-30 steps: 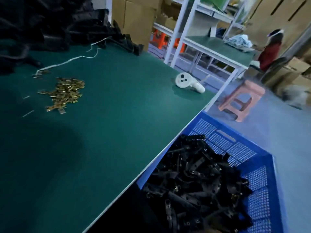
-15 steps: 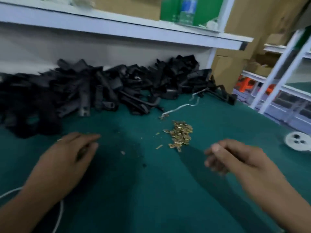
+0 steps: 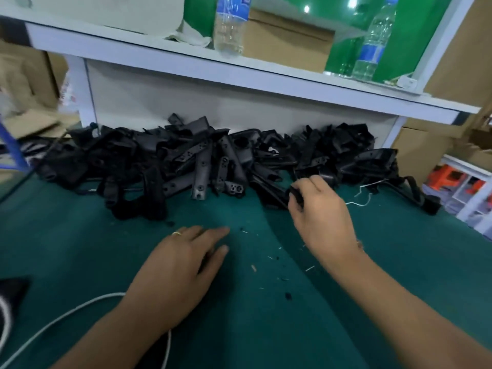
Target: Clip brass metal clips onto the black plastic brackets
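A long heap of black plastic brackets is piled along the far edge of the green table, against the white back panel under a shelf. The right hand is raised at the near edge of the heap, its fingers curled round one black bracket pinched at the fingertips. The left hand is laid palm-down on the table in front of the heap, fingers straight and relaxed; a ring is worn on one finger, and something dark is half hidden under the fingers, too obscured to identify. No brass clips can be made out in this view. Small scraps and shavings are scattered on the mat between the hands. A white cable is looped at the near left. Two clear water bottles are stood on the shelf above.
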Tool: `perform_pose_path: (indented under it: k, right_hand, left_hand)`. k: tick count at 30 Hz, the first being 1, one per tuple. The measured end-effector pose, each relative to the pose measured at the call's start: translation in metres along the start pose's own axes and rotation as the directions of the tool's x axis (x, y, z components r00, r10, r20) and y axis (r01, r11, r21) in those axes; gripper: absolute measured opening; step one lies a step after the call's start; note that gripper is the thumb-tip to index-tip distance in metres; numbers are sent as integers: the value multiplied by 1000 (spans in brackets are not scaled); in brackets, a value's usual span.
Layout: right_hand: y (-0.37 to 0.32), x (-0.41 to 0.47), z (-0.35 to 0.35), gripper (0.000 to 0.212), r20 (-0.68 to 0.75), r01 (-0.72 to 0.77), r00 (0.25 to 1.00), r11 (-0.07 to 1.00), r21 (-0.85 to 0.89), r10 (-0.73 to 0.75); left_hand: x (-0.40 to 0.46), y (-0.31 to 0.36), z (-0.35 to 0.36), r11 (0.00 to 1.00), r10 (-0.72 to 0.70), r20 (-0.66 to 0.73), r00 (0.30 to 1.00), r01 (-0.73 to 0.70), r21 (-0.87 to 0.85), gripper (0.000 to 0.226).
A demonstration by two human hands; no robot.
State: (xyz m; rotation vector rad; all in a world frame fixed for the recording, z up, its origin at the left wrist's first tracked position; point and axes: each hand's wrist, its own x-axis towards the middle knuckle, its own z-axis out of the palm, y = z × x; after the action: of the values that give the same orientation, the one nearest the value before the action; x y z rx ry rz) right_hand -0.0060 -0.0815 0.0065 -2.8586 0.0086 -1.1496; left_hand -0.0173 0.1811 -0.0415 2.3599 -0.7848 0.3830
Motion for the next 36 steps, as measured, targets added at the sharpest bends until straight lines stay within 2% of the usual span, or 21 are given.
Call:
perform_pose_path:
  k: [2,4,5,7,8,9,10,13,14,16,17,19,21,23,25,28,30,33,36]
  right_hand:
    - [-25,-29,-18,14,-152,117,983,989,88,-103]
    - [-57,-62,-29,17,-155,263,959,951,162,-239]
    - [-72,-76,-32,19,-126,334,941,927,173,-315]
    - [-90,-91,-33,17,-91,487,874,860,156,-478]
    - [-92,-93,-32,15,-72,550,835,820,154,-546]
    - [-93,-92,-31,14,-46,589,805,789,175,-591]
    - [-91,-90,-30,13,3,605,783,764,222,-621]
    - [-75,-86,-28,13,183,548,727,720,427,-662]
    - [-67,-84,-28,15,188,521,732,716,465,-654]
    - [-44,-78,-26,16,100,471,815,753,459,-571]
    - [-27,-73,-27,15,38,408,882,802,437,-470]
    - [12,-59,-28,11,-44,137,990,899,415,-131]
    - [53,-48,-27,12,-13,-162,984,914,372,179]
    - [86,-43,-26,18,108,-316,949,886,339,297]
    - [101,-45,-23,24,272,-351,923,888,299,273]
    - [102,-48,-16,9,427,-226,892,964,138,148]
    - [99,-48,-9,17,475,-156,874,985,77,101]
    - [95,-47,-6,16,466,-155,879,984,90,96]
    - [89,-47,-6,23,478,-172,873,978,116,97]
  left_hand:
    - [-1,3,3,1000,19,-41,999,-20,-16,59]
    - [-3,5,9,976,-2,-34,999,-5,-217,63]
    - [-4,6,11,925,-39,-19,999,29,-378,65]
    - [-5,6,10,737,-154,31,988,136,-662,69]
    - [-4,4,10,644,-201,66,977,182,-743,71]
    - [-3,3,9,591,-233,97,968,220,-776,71]
    - [-1,2,9,591,-258,108,960,245,-768,68]
    - [3,-3,11,709,-366,41,930,307,-635,53]
    - [2,-5,11,740,-389,17,921,324,-589,51]
    - [1,-7,9,803,-401,-16,916,343,-488,53]
    - [1,-7,8,828,-392,-16,920,346,-441,57]
    - [-1,-5,7,865,-341,2,940,315,-389,60]
    - [-1,1,5,893,-265,38,964,260,-368,63]
    - [-1,8,3,921,-191,93,977,211,-328,69]
    - [-1,12,3,948,-147,108,983,171,-268,73]
    - [0,10,4,954,-152,86,985,168,-247,74]
    - [0,5,6,952,-163,63,985,174,-252,74]
    - [0,3,8,963,-147,56,988,156,-222,74]
    - [0,1,9,967,-138,55,989,147,-208,72]
